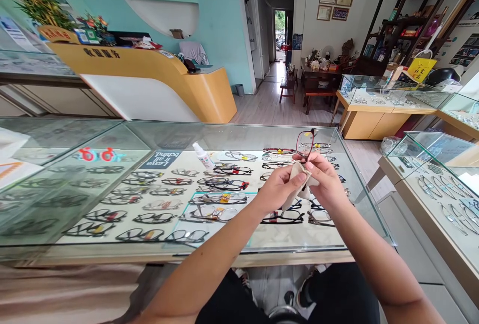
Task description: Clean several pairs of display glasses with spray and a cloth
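Observation:
Above the glass display case, both of my hands meet at a pair of dark red-rimmed eyeglasses (306,144) held upright, one lens raised. My left hand (279,187) is closed on a beige cleaning cloth (298,174), which wraps the lower part of the frame and hides it. My right hand (327,177) pinches the eyeglasses beside the cloth, thumb toward the lens. A white spray bottle (203,156) stands on the glass to the left of my hands.
Rows of eyeglasses (142,234) lie inside the glass display case (224,132) beneath my hands. Another case (441,189) stands to the right. A yellow counter (209,94) is beyond, with a wooden table (322,72) farther back.

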Demonstrator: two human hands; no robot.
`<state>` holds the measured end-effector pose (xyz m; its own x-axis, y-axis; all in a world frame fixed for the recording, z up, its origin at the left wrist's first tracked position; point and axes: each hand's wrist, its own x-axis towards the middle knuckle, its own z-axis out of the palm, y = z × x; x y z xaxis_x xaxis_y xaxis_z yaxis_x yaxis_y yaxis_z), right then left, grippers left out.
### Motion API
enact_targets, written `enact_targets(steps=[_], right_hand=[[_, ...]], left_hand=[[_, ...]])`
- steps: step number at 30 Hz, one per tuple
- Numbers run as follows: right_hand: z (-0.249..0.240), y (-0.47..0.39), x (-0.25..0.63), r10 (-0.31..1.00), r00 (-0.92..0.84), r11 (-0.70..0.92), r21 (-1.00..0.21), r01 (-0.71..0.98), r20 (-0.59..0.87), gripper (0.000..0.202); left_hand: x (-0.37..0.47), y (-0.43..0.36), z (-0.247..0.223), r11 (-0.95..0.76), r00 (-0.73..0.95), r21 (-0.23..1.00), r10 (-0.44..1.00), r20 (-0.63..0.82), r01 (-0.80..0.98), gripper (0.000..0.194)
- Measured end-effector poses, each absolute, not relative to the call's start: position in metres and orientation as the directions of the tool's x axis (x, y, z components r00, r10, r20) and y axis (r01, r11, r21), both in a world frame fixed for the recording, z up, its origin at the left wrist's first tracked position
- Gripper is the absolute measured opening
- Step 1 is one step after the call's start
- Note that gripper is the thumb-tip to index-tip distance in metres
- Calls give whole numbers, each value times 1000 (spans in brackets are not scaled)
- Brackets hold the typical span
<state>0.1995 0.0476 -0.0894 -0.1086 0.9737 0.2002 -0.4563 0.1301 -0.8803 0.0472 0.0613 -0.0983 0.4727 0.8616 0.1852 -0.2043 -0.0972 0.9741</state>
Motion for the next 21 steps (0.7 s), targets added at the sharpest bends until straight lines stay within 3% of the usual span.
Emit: enact_targets(steps=[12,15,21], right_hand=[[-65,48,199,958,-210,59,-850,-524,195,39],[-31,48,200,936,-211,148,-859,-490,282,41],[35,44,192,875,-53,418,-808,-415,480,40]], left_hand=[[46,60,-75,-204,479,950,827,296,-235,59],[56,60,-44,-261,439,912,812,385,-318,57],[87,61,16,-472,193,728,758,623,-497,52]])
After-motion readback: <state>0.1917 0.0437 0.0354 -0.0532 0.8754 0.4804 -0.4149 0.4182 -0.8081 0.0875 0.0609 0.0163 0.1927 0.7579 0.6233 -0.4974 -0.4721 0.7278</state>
